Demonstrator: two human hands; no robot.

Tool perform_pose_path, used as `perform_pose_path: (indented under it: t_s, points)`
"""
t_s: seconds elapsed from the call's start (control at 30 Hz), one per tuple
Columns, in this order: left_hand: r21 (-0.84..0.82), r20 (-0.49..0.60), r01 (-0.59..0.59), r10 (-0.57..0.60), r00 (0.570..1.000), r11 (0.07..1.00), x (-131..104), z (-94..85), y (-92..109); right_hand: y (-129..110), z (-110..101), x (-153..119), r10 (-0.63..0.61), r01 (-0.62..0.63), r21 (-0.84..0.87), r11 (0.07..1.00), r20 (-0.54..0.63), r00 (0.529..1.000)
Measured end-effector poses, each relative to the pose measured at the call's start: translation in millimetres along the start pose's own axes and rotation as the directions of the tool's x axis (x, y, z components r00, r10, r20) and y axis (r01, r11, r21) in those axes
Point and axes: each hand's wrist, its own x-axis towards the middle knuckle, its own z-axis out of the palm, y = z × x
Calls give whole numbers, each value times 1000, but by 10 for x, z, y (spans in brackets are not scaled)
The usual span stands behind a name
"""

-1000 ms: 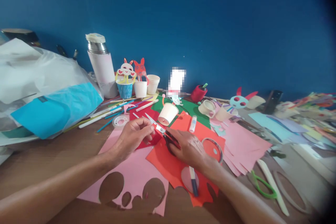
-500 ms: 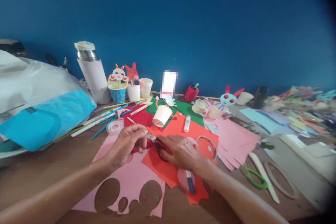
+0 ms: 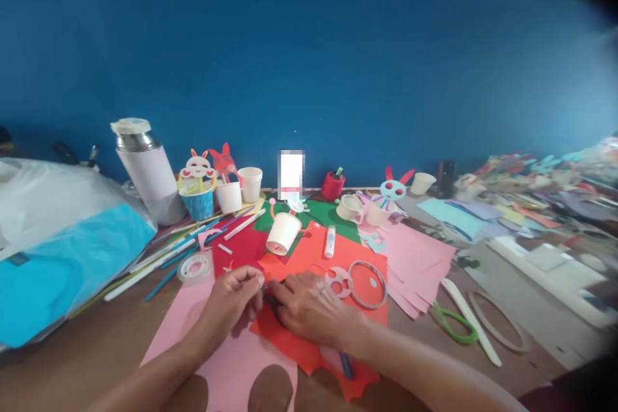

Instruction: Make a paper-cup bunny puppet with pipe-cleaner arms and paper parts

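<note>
My left hand (image 3: 236, 296) is closed in a pinch over pink paper (image 3: 232, 360); what its fingertips hold is too small to make out. Just to its right, my right hand (image 3: 313, 306) is closed round a pair of dark-handled scissors (image 3: 274, 310), mostly hidden under the fingers. Beneath that hand lies orange-red paper (image 3: 302, 341). Beyond both hands, a white paper cup (image 3: 283, 234) with paper arms lies tilted. A glue stick (image 3: 329, 242) and a pink mask-like cutout (image 3: 338, 282) are near my right hand.
Tape rolls (image 3: 195, 267) (image 3: 367, 284) flank the hands. Several pens and brushes lie left, near a flask (image 3: 147, 170) and a blue-and-white plastic bag (image 3: 72, 251). Decorated cups (image 3: 197, 203) stand by the wall. Pink sheets (image 3: 420, 257) and a green loop (image 3: 456, 328) lie right.
The view has tilted up and swung right, so the table sits lower. My hands stay close together; the scissor blades, visible before, are now mostly hidden.
</note>
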Motion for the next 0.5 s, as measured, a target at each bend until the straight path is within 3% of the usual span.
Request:
perform_pose_path:
  t_s: [0.37,0.5]
  points:
    - [29,-96,-62,65,993,998,41,49,-130,-18,-78,-44,-51,50,-37,998,-22,998]
    - [25,-118,-63,65,991,998,46,54,-126,26,-6,-43,-49,53,51,997,-71,996]
